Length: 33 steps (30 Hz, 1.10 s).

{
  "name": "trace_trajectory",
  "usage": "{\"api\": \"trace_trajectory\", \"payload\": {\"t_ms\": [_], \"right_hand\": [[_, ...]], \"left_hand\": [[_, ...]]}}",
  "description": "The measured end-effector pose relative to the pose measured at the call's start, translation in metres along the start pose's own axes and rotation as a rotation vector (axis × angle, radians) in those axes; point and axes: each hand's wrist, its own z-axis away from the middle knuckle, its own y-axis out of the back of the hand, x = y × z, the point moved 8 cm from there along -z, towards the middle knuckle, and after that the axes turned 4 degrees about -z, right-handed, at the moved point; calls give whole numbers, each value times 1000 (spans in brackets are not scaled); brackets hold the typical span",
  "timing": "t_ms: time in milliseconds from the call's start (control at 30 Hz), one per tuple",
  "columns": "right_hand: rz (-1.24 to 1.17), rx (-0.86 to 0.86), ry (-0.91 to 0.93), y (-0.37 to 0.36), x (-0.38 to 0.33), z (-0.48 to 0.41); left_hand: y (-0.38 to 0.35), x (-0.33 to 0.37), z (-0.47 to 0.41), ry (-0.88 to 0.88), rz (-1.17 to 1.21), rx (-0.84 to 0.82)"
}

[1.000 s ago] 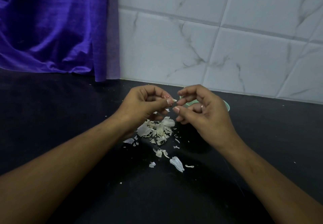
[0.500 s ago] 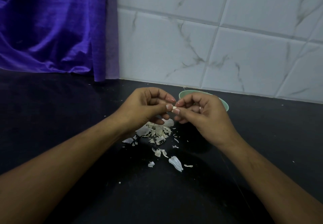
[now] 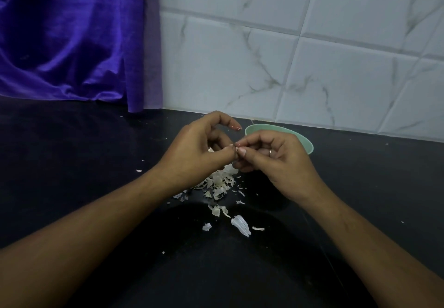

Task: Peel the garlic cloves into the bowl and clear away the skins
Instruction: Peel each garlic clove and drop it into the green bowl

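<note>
Garlic clove (image 3: 236, 149) (barely visible) in tight pinch between left fingers (image 3: 229, 152) and right fingers (image 3: 242, 151), above skins (image 3: 219, 182)

Garlic clove (image 3: 236, 149) mostly hidden, held above heaped white papery skins (image 3: 219, 182), beside upright pale green bowl (image 3: 307, 143)

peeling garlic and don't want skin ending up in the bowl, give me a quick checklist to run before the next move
1. Both hands on the clove: left hand and right hand meet fingertip to fingertip, pinching something small: ok.
2. Clove fully peeled: it is hidden between the fingertips: cannot tell.
3. Bowl within reach: the green bowl stands upright just behind the right hand: ok.
4. Bowl free of skin: its inside is blocked by the right hand: cannot tell.
5. Skins cleared: the pile of skins and stray flakes lie on the black counter: not ok.
</note>
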Motion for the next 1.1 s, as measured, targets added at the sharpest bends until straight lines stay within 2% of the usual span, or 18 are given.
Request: {"api": "trace_trajectory", "payload": {"t_ms": [167,333,500,600,667,733,833,1100], "right_hand": [[-119,-13,-42,-1,0,-1],[-311,11,-57,-7,0,0],[-478,58,-100,-3,1,-3],[-535,115,-111,10,-2,-4],[-492,130,-80,17,-5,-4],[-345,140,-22,23,-8,-4],[-180,140,37,22,-11,-4],[-62,139,58,18,-8,-4]], "left_hand": [[0,0,0,12,56,10],[-4,-10,-2,126,247,27],[-1,-14,-2,129,136,7],[6,-14,-2,116,-47,28],[7,-13,-3,77,-210,37],[10,-13,-3,40,-328,65],[14,-14,-5,54,-341,84],[15,-17,-6,39,-404,94]]}}
